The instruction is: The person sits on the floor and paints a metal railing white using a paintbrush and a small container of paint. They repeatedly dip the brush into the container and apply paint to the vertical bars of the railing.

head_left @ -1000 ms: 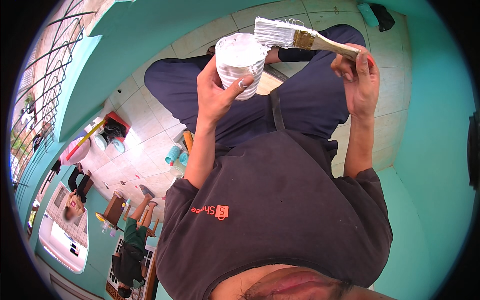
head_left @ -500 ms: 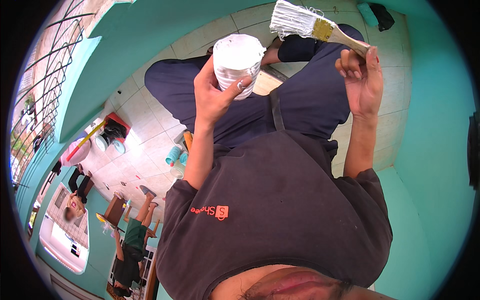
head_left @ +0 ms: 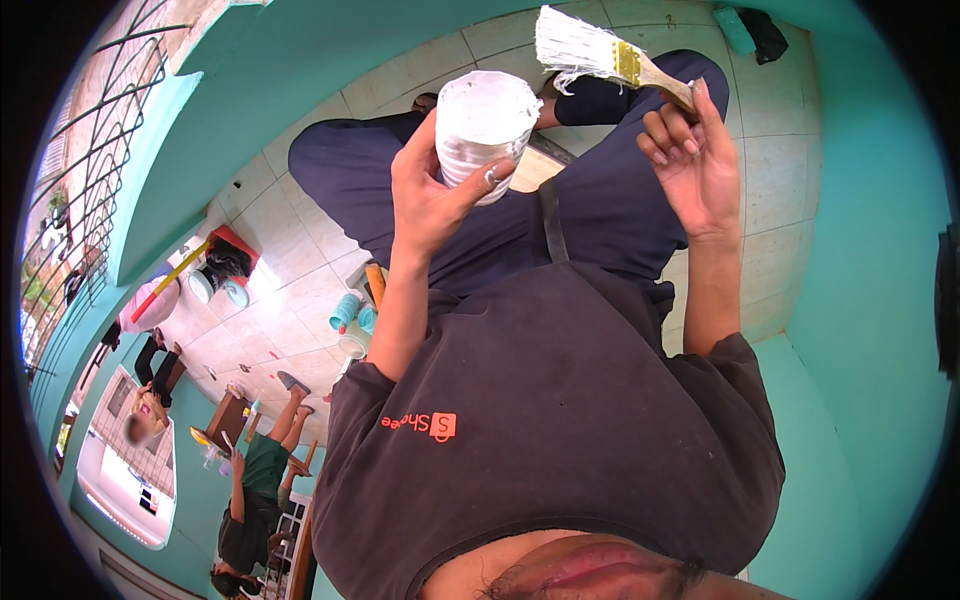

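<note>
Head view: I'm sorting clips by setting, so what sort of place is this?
Probably a home's porch or front room, though I can't be sure which: it has a pale tiled floor, turquoise walls and a dark metal grille with daylight beyond it.

1 paintbrush [head_left: 595, 48], 1 white cup [head_left: 485, 135], min. 2 other people [head_left: 247, 530]

Held: 1 item ea. by 1 L hand [head_left: 425, 205], 1 R hand [head_left: 700, 185]. Tiled floor [head_left: 290, 285], far R corner: 1 turq. bundle [head_left: 735, 30], 1 blk bundle [head_left: 768, 38], so 2 pcs. Nr floor's L edge: 1 red/yel. pole [head_left: 172, 280], 2 round items [head_left: 202, 287]. Farther in from that edge: 2 turq. containers [head_left: 345, 312], 1 clear tub [head_left: 353, 346], i.e. 3 pcs. Other people: exact no. unclear.
</note>
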Demonstrator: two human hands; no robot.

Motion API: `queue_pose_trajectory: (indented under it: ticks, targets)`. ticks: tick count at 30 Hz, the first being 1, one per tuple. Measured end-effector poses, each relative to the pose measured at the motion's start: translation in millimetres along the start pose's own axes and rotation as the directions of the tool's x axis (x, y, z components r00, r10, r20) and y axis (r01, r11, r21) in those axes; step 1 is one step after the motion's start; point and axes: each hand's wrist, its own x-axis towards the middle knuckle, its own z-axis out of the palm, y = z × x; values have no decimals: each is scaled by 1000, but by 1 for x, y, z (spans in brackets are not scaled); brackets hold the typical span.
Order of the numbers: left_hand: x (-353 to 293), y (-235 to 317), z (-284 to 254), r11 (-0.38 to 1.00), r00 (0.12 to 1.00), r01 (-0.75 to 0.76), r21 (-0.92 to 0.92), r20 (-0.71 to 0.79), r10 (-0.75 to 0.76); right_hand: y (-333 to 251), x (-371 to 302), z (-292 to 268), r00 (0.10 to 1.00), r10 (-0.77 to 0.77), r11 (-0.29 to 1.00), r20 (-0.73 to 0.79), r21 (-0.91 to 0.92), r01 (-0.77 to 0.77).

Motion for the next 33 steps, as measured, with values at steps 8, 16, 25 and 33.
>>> queue_pose_trajectory:
  ticks: [8, 16, 25, 33]
  targets:
    - [3, -1, 7, 990, 999, 40, -136, 29, -36, 14, -3, 3, 992, -128, 972, 24, -194, 130]
    - [0, -2, 0, 992, 1000, 19, -127, 6, -18, 4, -5, -3, 972, -223, 903, 69, -361, 232]
    - [1, -1, -5, 988, 1000, -8, -154, -11, 6, -1, -6, -7, 959, -279, 883, 50, -379, 277]
    - [1, -11, -11, 983, 1000, -4, -185, 1, 4, -8, -9, -8, 956, -293, 890, 35, -355, 286]
